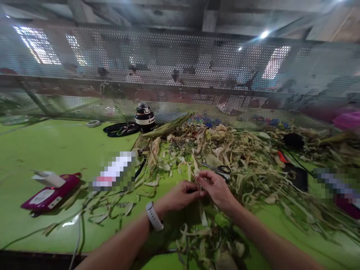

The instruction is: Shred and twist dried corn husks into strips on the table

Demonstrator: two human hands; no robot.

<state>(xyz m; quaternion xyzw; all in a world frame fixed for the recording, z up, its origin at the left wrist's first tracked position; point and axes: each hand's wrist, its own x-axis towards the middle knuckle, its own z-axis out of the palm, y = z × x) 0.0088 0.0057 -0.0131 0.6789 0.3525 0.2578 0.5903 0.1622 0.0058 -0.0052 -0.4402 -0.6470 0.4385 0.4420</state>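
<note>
Both my hands meet over the green table, pinching one pale strip of dried husk [203,216] whose lower end dangles below them. My left hand [184,193], with a white watch band [154,216] at its wrist, has its thumb and fingers pressed together on the strip. My right hand [215,187] grips the strip a little higher, and the piece stands up above its fingertips. Just behind the right hand lie scissors [221,168] with dark handles. More husk strips [213,243] are heaped below my hands.
A large pile of dried husks [247,157] covers the table's back and right. To the left lie a purple power strip [52,197] with a white plug and a blurred-out rectangle [115,170]. A black bottle [144,118] stands before a perforated metal screen [174,60].
</note>
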